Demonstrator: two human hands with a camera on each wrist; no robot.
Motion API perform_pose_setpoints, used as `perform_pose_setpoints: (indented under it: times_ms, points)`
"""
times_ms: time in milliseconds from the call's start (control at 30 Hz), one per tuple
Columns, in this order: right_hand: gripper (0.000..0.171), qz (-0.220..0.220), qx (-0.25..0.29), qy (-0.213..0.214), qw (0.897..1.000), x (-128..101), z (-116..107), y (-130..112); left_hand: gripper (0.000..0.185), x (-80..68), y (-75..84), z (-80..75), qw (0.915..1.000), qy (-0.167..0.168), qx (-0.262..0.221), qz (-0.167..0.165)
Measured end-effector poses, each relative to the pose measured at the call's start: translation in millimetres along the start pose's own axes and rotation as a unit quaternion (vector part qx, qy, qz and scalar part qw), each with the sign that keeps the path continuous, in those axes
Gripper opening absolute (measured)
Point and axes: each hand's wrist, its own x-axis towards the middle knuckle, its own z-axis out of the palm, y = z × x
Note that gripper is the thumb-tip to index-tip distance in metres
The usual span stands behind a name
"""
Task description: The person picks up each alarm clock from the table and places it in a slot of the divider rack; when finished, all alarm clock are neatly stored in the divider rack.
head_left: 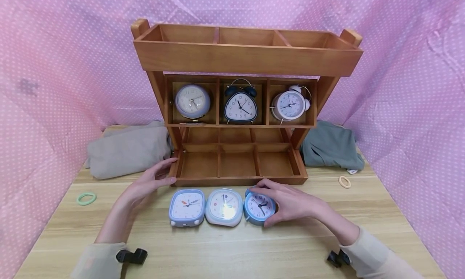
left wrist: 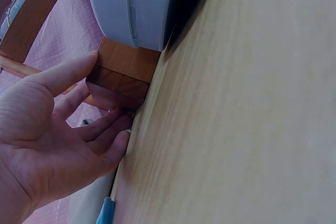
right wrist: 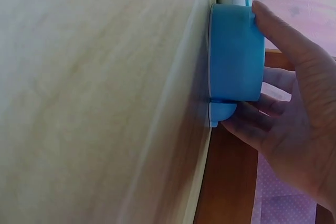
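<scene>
My right hand (head_left: 292, 202) holds a round blue alarm clock (head_left: 258, 208), thumb on its near side and fingers round its far side. In the right wrist view the blue clock (right wrist: 237, 53) lies face up on the table. My left hand (head_left: 145, 186) touches the left front corner of a wooden rack (head_left: 236, 182); its thumb and fingers rest spread against the wood. Left of the held clock lie a pale blue rounded clock (head_left: 218, 214) and a periwinkle square clock (head_left: 178, 212), in a row in front of the rack.
Three clocks stand in the rack's middle tier: a lavender round clock (head_left: 192, 101), a dark blue twin-bell clock (head_left: 241, 107) and a white twin-bell clock (head_left: 290, 105). Folded grey cloth (head_left: 127, 149) and green cloth (head_left: 330, 145) flank it. A green ring (head_left: 80, 201) and beige ring (head_left: 340, 183) lie outward.
</scene>
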Motion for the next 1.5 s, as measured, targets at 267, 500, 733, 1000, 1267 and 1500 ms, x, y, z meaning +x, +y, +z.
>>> perform_pose_setpoints:
  times_ms: [267, 500, 733, 1000, 1267, 1500]
  points:
    - [0.090, -0.009, -0.035, -0.004, 0.999, 0.1, -10.2, -3.5, 0.074, 1.4, -0.5, 0.2, 1.0000, -0.001, 0.000, 0.002]
    - [0.087, -0.026, 0.002, 0.010, 1.000, -0.3, -40.4, -4.3, 0.073, 1.4, -0.8, -0.5, 1.0000, -0.001, 0.002, 0.001]
    - [0.085, -0.042, 0.030, 0.018, 0.999, 15.7, -69.2, -11.8, 0.074, 2.6, -2.7, 0.5, 0.9999, -0.006, -0.007, 0.004]
    - [0.082, -0.059, 0.023, 0.029, 0.998, 60.5, -83.3, -21.6, 0.074, 2.4, -4.0, 1.3, 1.0000, -0.005, -0.005, 0.001]
    - [0.085, -0.077, -0.002, 0.033, 0.996, 117.1, -81.9, -29.4, 0.075, 1.8, -2.8, 2.0, 1.0000, -0.004, -0.007, -0.006]
    - [0.091, -0.047, -0.021, 0.026, 0.998, 165.0, -70.8, -39.3, 0.075, -0.1, -0.8, -0.9, 1.0000, -0.001, 0.001, -0.004]
